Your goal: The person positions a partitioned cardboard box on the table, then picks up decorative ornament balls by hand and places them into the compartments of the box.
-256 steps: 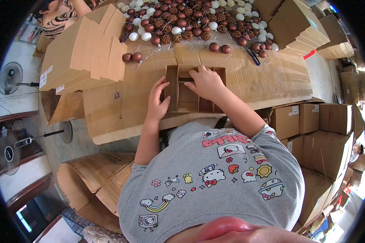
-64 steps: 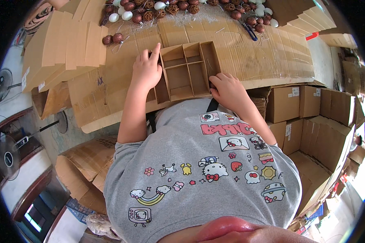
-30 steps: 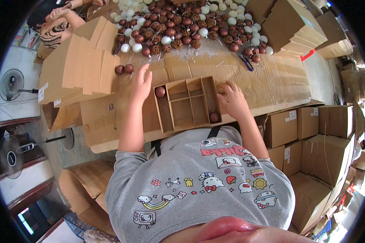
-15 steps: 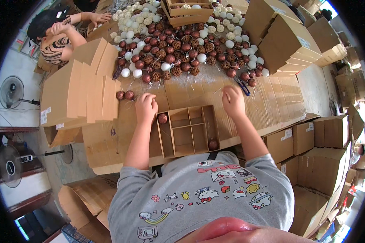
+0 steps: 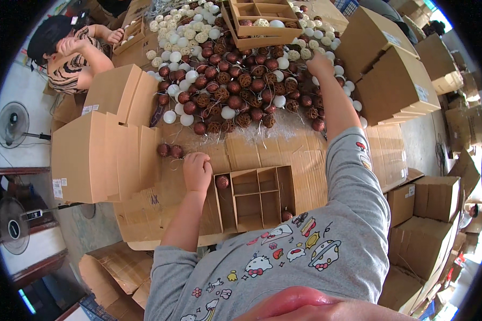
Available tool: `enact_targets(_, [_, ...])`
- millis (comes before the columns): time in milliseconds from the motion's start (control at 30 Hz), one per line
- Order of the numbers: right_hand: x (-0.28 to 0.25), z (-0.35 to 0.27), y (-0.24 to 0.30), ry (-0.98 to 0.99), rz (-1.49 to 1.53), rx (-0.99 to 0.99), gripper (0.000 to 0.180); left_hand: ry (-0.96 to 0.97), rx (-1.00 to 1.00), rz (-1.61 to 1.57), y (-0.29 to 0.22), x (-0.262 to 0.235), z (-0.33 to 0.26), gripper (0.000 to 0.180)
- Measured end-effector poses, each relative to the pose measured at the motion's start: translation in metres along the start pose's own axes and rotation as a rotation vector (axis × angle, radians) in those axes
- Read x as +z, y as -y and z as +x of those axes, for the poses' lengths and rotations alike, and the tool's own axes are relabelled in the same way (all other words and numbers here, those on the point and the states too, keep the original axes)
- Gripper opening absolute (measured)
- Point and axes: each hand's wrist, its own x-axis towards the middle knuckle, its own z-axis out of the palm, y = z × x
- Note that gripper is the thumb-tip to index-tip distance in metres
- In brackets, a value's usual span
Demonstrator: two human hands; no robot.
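Observation:
My left hand (image 5: 197,172) is closed and rests on the cardboard-covered table, just beyond the far left corner of a divided cardboard box (image 5: 229,211). Whatever its curled fingers hold is hidden. Two glittery brown balls (image 5: 170,151) lie left of it. Inside the box, one brown ball (image 5: 222,182) sits in the long left compartment and another brown ball (image 5: 287,215) at the near right. My right hand (image 5: 320,65) reaches far right into the heap, at the cream woven balls (image 5: 306,53) and white balls; its fingertips are not clear.
The heap of brown, white and woven balls (image 5: 234,87) covers the table's far half. Filled divided boxes (image 5: 268,41) stand stacked beyond it. Cardboard stacks flank it at left (image 5: 99,155) and right (image 5: 393,80). A co-worker (image 5: 72,53) sits at far left by a box.
My right hand has moved from the table's middle right, away from me into the heap, its arm now stretched out. My left hand stays closed near the box. The view has shifted.

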Motion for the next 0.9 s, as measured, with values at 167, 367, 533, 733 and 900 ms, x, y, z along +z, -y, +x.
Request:
enact_targets(167, [0.032,0.046,0.004,0.099,-0.027,0.066,0.062,0.039,0.033,0.035,-0.003,0.0,0.006,0.011])
enact_targets(367, [0.049,0.066,-0.002,0.05,0.04,-0.015,0.056,0.026,-0.007,0.034,-0.003,-0.001,0.005,0.013])
enact_targets(533, [0.035,0.051,-0.023,-0.201,0.163,-0.155,0.04,0.05,-0.003,0.029,-0.006,0.002,0.01,0.013])
enact_targets(733, [-0.045,-0.015,-0.031,-0.31,0.377,-0.23,0.048,-0.008,-0.006,0.021,-0.008,-0.002,0.003,0.01])
enact_targets(900, [-0.068,-0.11,-0.063,-0.203,0.738,-0.292,0.043,-0.06,0.062,-0.011,-0.002,0.001,0.001,0.005])
